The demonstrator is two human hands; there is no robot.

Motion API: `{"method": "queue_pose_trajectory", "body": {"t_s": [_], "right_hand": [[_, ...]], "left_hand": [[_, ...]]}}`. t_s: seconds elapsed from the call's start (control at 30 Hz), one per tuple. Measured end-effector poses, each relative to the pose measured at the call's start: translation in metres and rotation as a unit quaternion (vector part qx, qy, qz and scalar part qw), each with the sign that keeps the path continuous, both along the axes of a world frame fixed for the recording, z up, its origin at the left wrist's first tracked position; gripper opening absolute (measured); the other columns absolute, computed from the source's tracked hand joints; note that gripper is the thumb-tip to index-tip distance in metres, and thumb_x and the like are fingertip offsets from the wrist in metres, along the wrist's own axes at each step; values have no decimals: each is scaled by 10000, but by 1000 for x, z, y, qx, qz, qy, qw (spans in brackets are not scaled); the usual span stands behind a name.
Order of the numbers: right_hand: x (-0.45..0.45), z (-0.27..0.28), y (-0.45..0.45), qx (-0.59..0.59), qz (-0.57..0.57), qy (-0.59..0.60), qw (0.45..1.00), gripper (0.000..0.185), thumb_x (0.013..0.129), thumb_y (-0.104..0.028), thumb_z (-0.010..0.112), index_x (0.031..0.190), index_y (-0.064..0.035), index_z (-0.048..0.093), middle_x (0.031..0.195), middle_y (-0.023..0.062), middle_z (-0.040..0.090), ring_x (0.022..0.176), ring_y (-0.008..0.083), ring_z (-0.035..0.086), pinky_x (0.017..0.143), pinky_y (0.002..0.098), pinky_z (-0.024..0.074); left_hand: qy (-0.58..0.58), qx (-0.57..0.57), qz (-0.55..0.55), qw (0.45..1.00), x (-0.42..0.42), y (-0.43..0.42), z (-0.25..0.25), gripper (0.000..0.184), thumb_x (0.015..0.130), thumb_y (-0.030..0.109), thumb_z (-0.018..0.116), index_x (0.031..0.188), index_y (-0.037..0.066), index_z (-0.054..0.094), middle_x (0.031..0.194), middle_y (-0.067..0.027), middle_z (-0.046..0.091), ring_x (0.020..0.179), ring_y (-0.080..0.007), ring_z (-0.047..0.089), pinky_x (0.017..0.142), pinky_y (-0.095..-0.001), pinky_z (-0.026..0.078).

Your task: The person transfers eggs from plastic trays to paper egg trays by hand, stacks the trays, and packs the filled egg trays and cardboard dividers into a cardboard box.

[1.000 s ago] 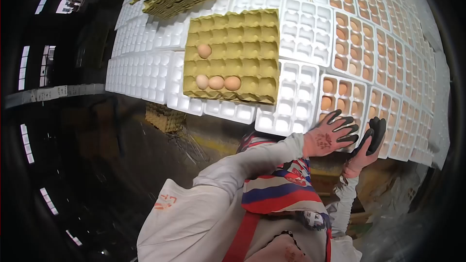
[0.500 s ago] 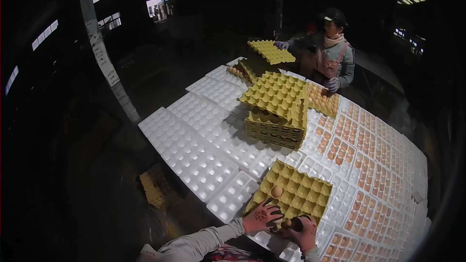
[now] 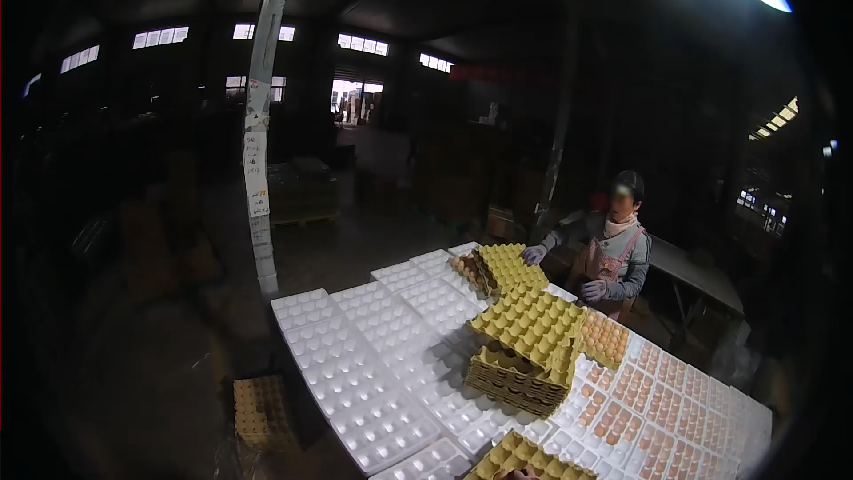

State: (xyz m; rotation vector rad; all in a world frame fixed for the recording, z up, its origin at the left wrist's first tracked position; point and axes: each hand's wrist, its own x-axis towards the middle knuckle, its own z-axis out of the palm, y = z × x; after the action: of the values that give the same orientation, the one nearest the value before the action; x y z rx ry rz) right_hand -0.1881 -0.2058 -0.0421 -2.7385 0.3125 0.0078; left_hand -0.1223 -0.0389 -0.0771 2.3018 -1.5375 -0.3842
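Note:
At the bottom edge lies a yellow egg tray point(image 3: 515, 452), largely cut off by the frame. A small dark and pinkish shape point(image 3: 522, 475) shows over its near part, too little of it to make out. My left hand and my right hand cannot be seen as such; they are below the picture. Beyond the near tray stands a stack of yellow egg trays point(image 3: 511, 382), its top one point(image 3: 529, 324) tilted. White moulded trays point(image 3: 355, 382) cover the table on the left, and egg-filled white trays point(image 3: 653, 404) fill the right side.
Across the table a person point(image 3: 613, 258) in purple gloves has one hand point(image 3: 534, 254) at a yellow tray point(image 3: 511, 268). A yellow tray of eggs point(image 3: 605, 338) lies near them. Left are a post point(image 3: 258, 160) and yellow trays point(image 3: 262, 413) on the floor.
The view has tipped up, so my hands and most of the near tray have dropped out of the picture. The other person's yellow tray has come down beside the stack.

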Motion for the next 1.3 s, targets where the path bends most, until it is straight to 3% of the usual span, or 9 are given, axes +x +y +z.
{"method": "queue_pose_trajectory", "body": {"t_s": [0.03, 0.13, 0.3, 0.47, 0.57, 0.7, 0.83, 1.17, 1.3], "right_hand": [[-5, 61, 30, 34, -15, 58, 998, 307, 667, -232, 749, 943, -117, 677, 912, 197, 662, 896, 335, 638, 788, 424, 512], [-2, -7, 12, -35, 2, 15, 999, 351, 737, -216, 721, 1050, -65, 667, 965, 190, 668, 921, 308, 643, 820, 377, 505], [-3, 37, 11, 79, -1, -73, 994, 536, 623, -218, 809, 1105, -54, 638, 1035, 144, 666, 917, 279, 657, 818, 377, 519], [-55, 57, -10, 551, -216, -239, 770, 465, 748, -42, 706, 1197, 1, 591, 897, 60, 660, 707, 99, 613, 617, 231, 486], [-109, 56, -37, 604, -328, -344, 640, 430, 759, -19, 682, 1181, 0, 599, 882, 36, 643, 660, 56, 566, 569, 188, 441], [-157, 12, -100, 449, -466, -407, 645, 423, 757, -31, 690, 1167, 0, 595, 940, 41, 635, 710, 73, 564, 587, 206, 457], [-159, -29, -191, 178, -458, -386, 781, 485, 724, -121, 733, 1167, 11, 589, 1032, 108, 632, 906, 212, 611, 778, 316, 497], [-98, -45, -342, -15, -376, -112, 920, 486, 772, -252, 668, 1217, -110, 533, 1128, 121, 577, 998, 316, 592, 835, 410, 470], [-68, -56, -379, 15, -396, -261, 880, 471, 810, -248, 636, 1241, -91, 526, 1101, 131, 583, 966, 312, 587, 819, 418, 464]], "left_hand": [[-11, 9, 1, 1000, 0, 0, 7, 463, 858, 315, 603, 1243, 62, 557, 1279, -131, 519, 1164, -292, 523, 984, -354, 413], [-18, 20, 1, 1000, -1, 1, 19, 485, 828, 303, 629, 1239, 58, 556, 1231, -139, 541, 1129, -300, 541, 965, -358, 427], [-24, 17, -2, 1000, -7, 24, 33, 525, 777, 283, 671, 1234, 52, 552, 1151, -153, 578, 1071, -314, 571, 933, -365, 450], [-77, 11, -74, 994, -26, 33, 75, 570, 727, 263, 713, 1228, 47, 549, 1070, -166, 615, 1013, -328, 602, 901, -372, 473], [99, -112, 4, 989, -16, 6, 111, 555, 639, 176, 791, 1141, 30, 604, 1008, -152, 658, 909, -301, 649, 811, -360, 515], [236, -186, 63, 952, -5, -79, 111, 544, 619, 151, 817, 1116, 43, 624, 1038, -144, 644, 876, -302, 650, 777, -353, 523], [204, -163, -11, 965, -7, -214, 101, 534, 639, 186, 807, 1124, 70, 616, 1067, -109, 635, 917, -294, 635, 803, -368, 507], [-18, 43, -82, 996, 10, -417, 28, 502, 750, 374, 713, 1151, 114, 559, 1037, -106, 621, 974, -267, 607, 816, -383, 456], [-69, 3, -108, 992, 13, -454, -12, 468, 803, 322, 646, 1216, 126, 543, 1141, -103, 592, 1033, -284, 575, 855, -395, 445]]}}
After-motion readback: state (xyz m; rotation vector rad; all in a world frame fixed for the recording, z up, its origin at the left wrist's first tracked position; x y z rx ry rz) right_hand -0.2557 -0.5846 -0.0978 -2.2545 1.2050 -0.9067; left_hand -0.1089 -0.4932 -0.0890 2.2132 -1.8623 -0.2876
